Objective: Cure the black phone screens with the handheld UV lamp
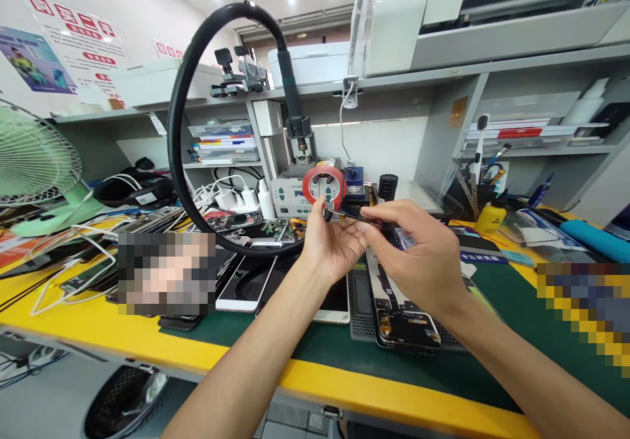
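Note:
My left hand (335, 242) is raised above the bench, palm up, with its thumb at the lower edge of a red tape roll (308, 182) and its fingers curled under it. Close on its right, my right hand (418, 249) pinches a thin dark piece (355, 214) between thumb and forefinger; its exact kind is unclear. The two hands' fingertips meet there. Beneath my right hand an opened phone (407, 327) lies on a grey perforated holder (361, 324), its inner parts exposed and its upper part covered by my hand.
White-framed phones (243, 285) lie left of the holder on the green mat (305, 344). A thick black hose (174, 111) loops down from a tool at a control box (288, 196). A yellow bottle (491, 216) and brushes stand right; a green fan (37, 163) stands far left.

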Available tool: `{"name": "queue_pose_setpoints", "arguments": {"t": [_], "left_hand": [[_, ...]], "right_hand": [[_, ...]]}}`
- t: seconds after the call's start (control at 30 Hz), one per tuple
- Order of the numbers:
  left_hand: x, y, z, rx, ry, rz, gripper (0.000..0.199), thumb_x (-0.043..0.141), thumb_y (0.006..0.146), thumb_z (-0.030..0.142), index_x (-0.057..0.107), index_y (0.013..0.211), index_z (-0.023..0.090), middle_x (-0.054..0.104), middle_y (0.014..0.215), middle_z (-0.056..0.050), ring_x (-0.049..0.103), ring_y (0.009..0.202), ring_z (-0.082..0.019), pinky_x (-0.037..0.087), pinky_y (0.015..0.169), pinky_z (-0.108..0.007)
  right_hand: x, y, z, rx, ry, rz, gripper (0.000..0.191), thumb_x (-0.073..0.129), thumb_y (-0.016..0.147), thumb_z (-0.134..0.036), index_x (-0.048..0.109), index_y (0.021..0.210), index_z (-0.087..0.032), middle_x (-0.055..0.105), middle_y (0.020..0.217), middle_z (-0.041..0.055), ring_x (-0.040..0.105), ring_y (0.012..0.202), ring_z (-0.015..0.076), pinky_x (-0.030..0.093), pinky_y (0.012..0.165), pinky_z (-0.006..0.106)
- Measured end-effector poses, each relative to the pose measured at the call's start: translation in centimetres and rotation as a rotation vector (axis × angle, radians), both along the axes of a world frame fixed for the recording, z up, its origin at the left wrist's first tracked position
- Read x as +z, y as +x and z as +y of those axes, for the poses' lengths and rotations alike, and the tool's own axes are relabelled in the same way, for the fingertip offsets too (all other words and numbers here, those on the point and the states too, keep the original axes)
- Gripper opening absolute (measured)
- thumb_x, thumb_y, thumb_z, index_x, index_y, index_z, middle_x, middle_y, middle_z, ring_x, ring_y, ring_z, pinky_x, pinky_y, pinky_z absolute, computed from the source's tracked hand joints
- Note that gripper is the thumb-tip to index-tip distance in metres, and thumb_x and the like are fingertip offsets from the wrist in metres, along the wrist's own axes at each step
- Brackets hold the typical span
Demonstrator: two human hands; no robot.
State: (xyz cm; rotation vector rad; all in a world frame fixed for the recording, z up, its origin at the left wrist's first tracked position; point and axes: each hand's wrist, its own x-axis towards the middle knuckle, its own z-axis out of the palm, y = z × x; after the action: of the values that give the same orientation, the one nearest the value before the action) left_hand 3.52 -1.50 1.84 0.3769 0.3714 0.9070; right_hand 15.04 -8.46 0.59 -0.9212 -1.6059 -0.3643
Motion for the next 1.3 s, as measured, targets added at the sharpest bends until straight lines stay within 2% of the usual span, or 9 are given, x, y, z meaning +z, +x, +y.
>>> {"name": "queue_pose_setpoints", "arguments": {"t": [0.1,0.2,0.27,0.37,0.53,0.73,0.97,1.2,1.3], "left_hand": [[0.2,0.1,0.1,0.042,-0.014,0.031,0.055,0.047,0.095,0.064,0.059,0.09,0.011,0.061,0.073,-0.011,0.065,0.066,-0.02,0.06,0.061,-0.03],[0.2,0.1,0.0,0.13,0.066,0.075,0.057,0.055,0.09,0.067,0.058,0.094,0.011,0.063,0.079,-0.013,0.068,0.074,-0.023,0.063,0.072,-0.037],[0.1,0.2,-0.1,0.213,0.226,0.116,0.046,0.061,0.091,0.058,0.06,0.096,0.012,0.065,0.087,-0.013,0.069,0.079,-0.023,0.063,0.076,-0.039],[-0.3,0.4,-0.2,0.406,0.467,0.263,0.027,0.071,0.088,0.036,0.064,0.099,0.013,0.067,0.094,-0.01,0.067,0.079,-0.018,0.062,0.072,-0.034],[-0.6,0.4,0.1,0.604,0.52,0.328,0.026,0.078,0.079,0.028,0.059,0.092,0.015,0.069,0.086,-0.005,0.065,0.073,-0.014,0.059,0.067,-0.03],[-0.4,-0.1,0.6,0.652,0.589,0.336,0.024,0.076,0.079,0.028,0.058,0.09,0.017,0.065,0.076,-0.002,0.064,0.073,-0.015,0.058,0.066,-0.03],[-0.3,-0.2,0.6,0.668,0.632,0.326,0.022,0.074,0.08,0.03,0.061,0.092,0.018,0.066,0.08,-0.001,0.063,0.071,-0.014,0.058,0.065,-0.03],[-0.5,-0.5,0.9,0.762,0.714,0.418,0.021,0.072,0.084,0.034,0.07,0.097,0.018,0.068,0.088,-0.004,0.061,0.073,-0.014,0.051,0.06,-0.025],[-0.8,-0.4,0.9,0.782,0.802,0.478,0.02,0.07,0.087,0.036,0.072,0.098,0.019,0.066,0.08,-0.002,0.055,0.063,-0.011,0.045,0.056,-0.023]], "right_hand": [[0.0,0.0,0.0,-0.041,0.003,0.05,0.01,0.066,0.09,-0.017,0.072,0.097,-0.021,0.073,0.096,0.0013,0.068,0.09,0.0143,0.054,0.085,0.028],[0.1,0.2,0.1,-0.09,-0.081,0.283,0.008,0.071,0.087,-0.025,0.074,0.094,-0.022,0.073,0.092,0.0007,0.068,0.083,0.0151,0.055,0.079,0.029],[0.3,0.3,0.3,-0.06,-0.187,0.496,0.013,0.075,0.084,-0.033,0.074,0.09,-0.021,0.073,0.086,0.001,0.068,0.079,0.0162,0.055,0.075,0.03],[0.5,0.7,0.8,0.025,-0.3,0.686,0.024,0.077,0.08,-0.041,0.073,0.087,-0.018,0.073,0.082,0.0029,0.069,0.078,0.0179,0.057,0.073,0.031],[0.7,1.2,1.4,0.169,-0.474,0.829,0.037,0.081,0.074,-0.047,0.072,0.09,-0.015,0.074,0.086,0.0069,0.071,0.081,0.0199,0.058,0.073,0.031],[1.0,1.4,1.2,0.295,-0.664,0.869,0.044,0.084,0.067,-0.049,0.07,0.089,-0.014,0.073,0.091,0.0093,0.073,0.087,0.0244,0.056,0.072,0.032],[0.8,1.4,1.3,0.302,-0.751,0.843,0.044,0.085,0.067,-0.051,0.068,0.081,-0.014,0.073,0.086,0.0095,0.073,0.088,0.0259,0.053,0.071,0.032],[0.5,1.5,1.5,0.319,-0.933,0.716,0.049,0.087,0.066,-0.051,0.074,0.096,-0.014,0.075,0.093,0.0115,0.072,0.089,0.0249,0.053,0.071,0.032],[0.5,1.4,1.4,0.353,-1.041,0.616,0.045,0.086,0.069,-0.051,0.076,0.091,-0.013,0.074,0.087,0.0124,0.071,0.085,0.023,0.051,0.069,0.03]]}}
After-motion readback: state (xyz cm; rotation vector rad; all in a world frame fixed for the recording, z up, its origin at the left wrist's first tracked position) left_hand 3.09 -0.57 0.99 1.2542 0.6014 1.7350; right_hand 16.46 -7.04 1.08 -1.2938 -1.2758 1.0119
